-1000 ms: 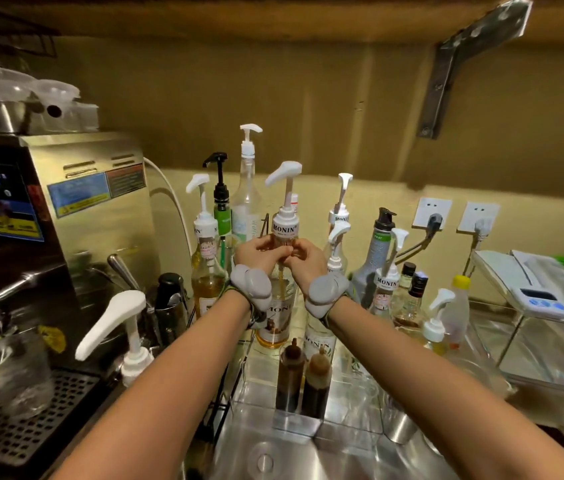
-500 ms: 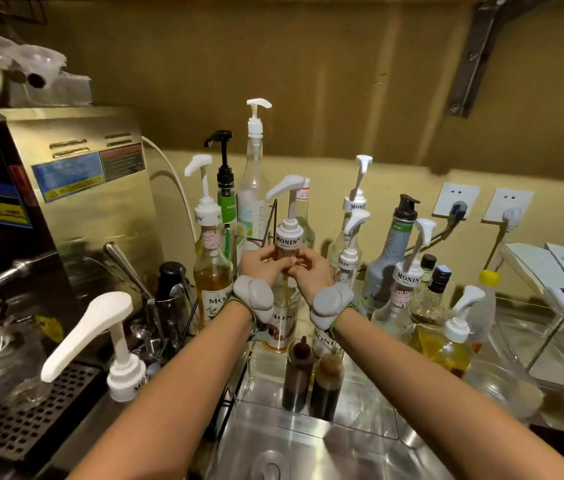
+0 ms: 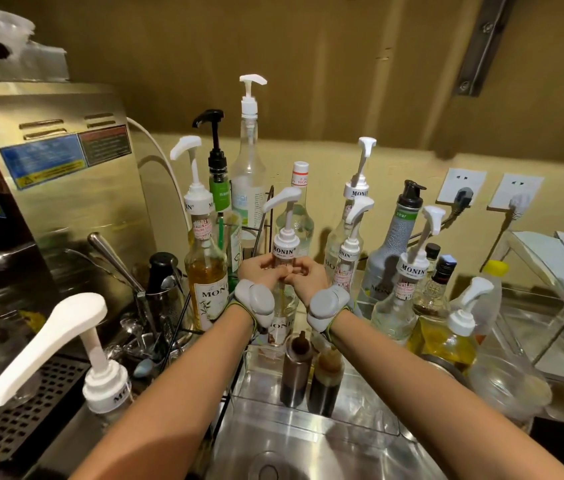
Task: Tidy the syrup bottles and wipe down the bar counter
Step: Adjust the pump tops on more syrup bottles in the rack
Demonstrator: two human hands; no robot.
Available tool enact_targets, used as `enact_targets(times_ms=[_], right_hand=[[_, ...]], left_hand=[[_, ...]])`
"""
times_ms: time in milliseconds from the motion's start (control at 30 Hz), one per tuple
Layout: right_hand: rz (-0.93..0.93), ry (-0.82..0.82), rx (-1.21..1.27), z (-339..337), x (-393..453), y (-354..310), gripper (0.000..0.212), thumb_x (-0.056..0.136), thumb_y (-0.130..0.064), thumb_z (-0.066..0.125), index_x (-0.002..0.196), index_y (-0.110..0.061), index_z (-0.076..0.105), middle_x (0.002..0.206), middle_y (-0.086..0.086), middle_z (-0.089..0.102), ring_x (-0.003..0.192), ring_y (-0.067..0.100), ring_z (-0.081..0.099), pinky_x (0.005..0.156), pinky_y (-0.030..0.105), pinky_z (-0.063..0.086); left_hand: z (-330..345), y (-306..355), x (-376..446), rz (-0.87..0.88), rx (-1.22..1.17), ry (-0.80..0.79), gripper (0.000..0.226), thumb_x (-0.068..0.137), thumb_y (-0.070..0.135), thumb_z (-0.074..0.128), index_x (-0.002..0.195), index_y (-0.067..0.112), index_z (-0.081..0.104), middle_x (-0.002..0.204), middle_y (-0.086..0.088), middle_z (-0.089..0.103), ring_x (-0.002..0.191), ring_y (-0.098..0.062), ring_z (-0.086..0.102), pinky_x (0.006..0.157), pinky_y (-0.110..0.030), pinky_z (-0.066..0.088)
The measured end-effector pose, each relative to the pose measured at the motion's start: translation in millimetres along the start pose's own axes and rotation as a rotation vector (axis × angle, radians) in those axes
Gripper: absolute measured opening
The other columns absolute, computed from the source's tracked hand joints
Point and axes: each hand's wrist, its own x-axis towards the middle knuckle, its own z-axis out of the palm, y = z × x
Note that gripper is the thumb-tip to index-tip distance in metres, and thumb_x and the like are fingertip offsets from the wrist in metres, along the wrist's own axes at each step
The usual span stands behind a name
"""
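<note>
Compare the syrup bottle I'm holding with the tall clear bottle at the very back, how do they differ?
The held Monin syrup bottle is shorter, and both hands, left hand and right hand, grip its neck; the tall clear bottle stands untouched behind. The held bottle's pump spout points left, the tall bottle's points right. Both carry white pump dispensers and stand upright.

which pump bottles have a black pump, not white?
Two: the green-labelled bottle at the back left, beside the tall clear bottle, and the frosted grey bottle on the right. All other pumps are white.
</note>
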Motion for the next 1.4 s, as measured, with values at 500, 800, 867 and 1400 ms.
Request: enact_targets(times_ms=[500,800,867,1400], right_hand=[[0.146,-0.107,0.003,4.7,12.4,3.6,0.037,0.081,0.008,0.055,0.119,0.005,0.056,0.106,0.021,0.064,0.086,0.02,0.055,0.086,0.037,0.052],[0.176,-0.118,0.012,-7.9,-19.1,-14.5,0.057,0.081,0.0,0.062,0.136,-0.004,0.044,0.136,0.015,0.05,0.118,0.028,0.052,0.103,0.04,0.045],[0.174,-0.106,0.034,-9.0,-30.0,-16.3,0.055,0.081,0.002,0.061,0.134,-0.003,0.045,0.129,0.016,0.053,0.108,0.026,0.052,0.103,0.043,0.044],[0.212,-0.092,0.22,-18.8,-135.2,-28.2,0.029,0.087,0.011,0.048,0.113,0.005,0.06,0.09,0.015,0.059,0.074,0.02,0.058,0.055,0.022,0.053]], left_hand=[[-2.4,2.7,4.2,-0.153,0.03,-0.078,0.042,0.082,0.004,0.065,0.123,0.003,0.061,0.082,0.005,0.058,0.061,0.0,0.046,0.036,0.002,0.035],[-9.4,23.4,-32.3,-0.186,0.064,0.007,0.06,0.083,0.018,0.068,0.137,0.004,0.047,0.145,-0.014,0.044,0.133,-0.029,0.043,0.109,-0.034,0.036],[-11.4,28.1,-45.4,-0.18,0.045,0.006,0.053,0.084,0.017,0.066,0.133,0.002,0.05,0.142,-0.016,0.046,0.13,-0.031,0.045,0.106,-0.035,0.038],[-36.1,43.2,-137.9,-0.119,-0.041,-0.14,0.032,0.093,0.004,0.043,0.12,0.002,0.061,0.126,-0.016,0.061,0.115,-0.031,0.057,0.081,-0.027,0.045]])
